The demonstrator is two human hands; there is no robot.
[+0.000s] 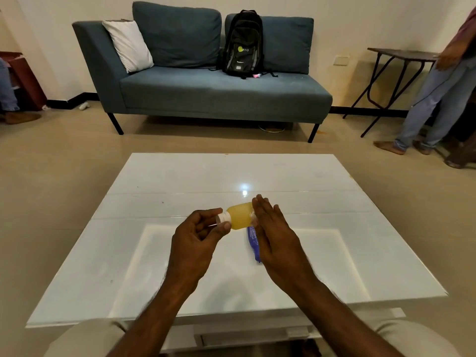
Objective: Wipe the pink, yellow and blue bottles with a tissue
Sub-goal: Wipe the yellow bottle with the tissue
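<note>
The left hand [195,235] is raised above the glossy white rectangular table [180,181], forearm entering from the near edge and angled up toward the centre. Its thumb and fingertips pinch the white screw cap [223,218] of the small translucent yellow plastic bottle [240,215]; the remaining fingers are curled toward the palm. The yellow bottle is held horizontally in the air above the middle of the table, cap end to the left, base to the right. The right hand [273,238] stands just right of the bottle with its back toward the camera, fingers straight and pressed together, pointing to the far side. Its palm side lies against the base end of the bottle, where a small piece of white tissue [253,217] shows between hand and bottle. Below the right hand, a blue plastic bottle [253,240] lies on its side on the table, largely hidden by the hand. The right forearm enters from the near right. On the far side stand a blue-grey fabric sofa [206,94] and a black backpack [243,45].
</note>
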